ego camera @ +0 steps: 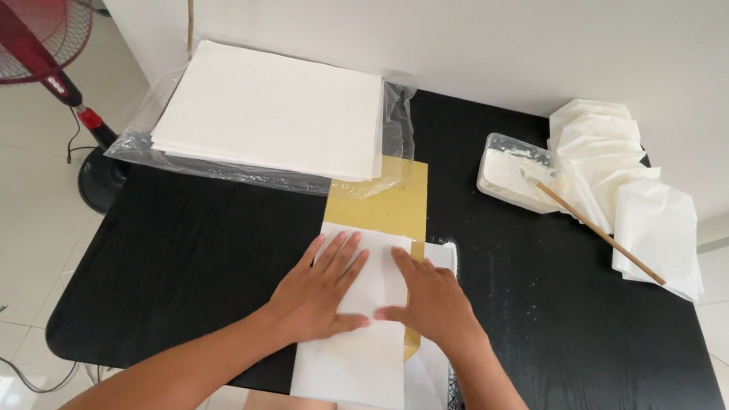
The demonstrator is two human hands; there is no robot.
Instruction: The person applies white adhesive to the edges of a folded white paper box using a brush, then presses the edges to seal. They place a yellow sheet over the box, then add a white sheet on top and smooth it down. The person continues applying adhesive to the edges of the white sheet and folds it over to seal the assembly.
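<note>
My left hand (318,288) lies flat, fingers spread, on a white sheet of paper (355,369) at the near edge of the black table (181,259). My right hand (429,300) presses flat on the same sheet just to the right, thumbs nearly touching. The sheet is folded over a yellow-brown board (382,205) that sticks out beyond it toward the far side. Neither hand grips anything; both rest palm down.
A thick stack of white paper (276,109) sits on clear plastic wrap at the back left. A clear tray of white paste (515,170) with a wooden stick (598,229) stands at the back right beside several folded white paper pieces (641,200). A red fan (17,16) stands left.
</note>
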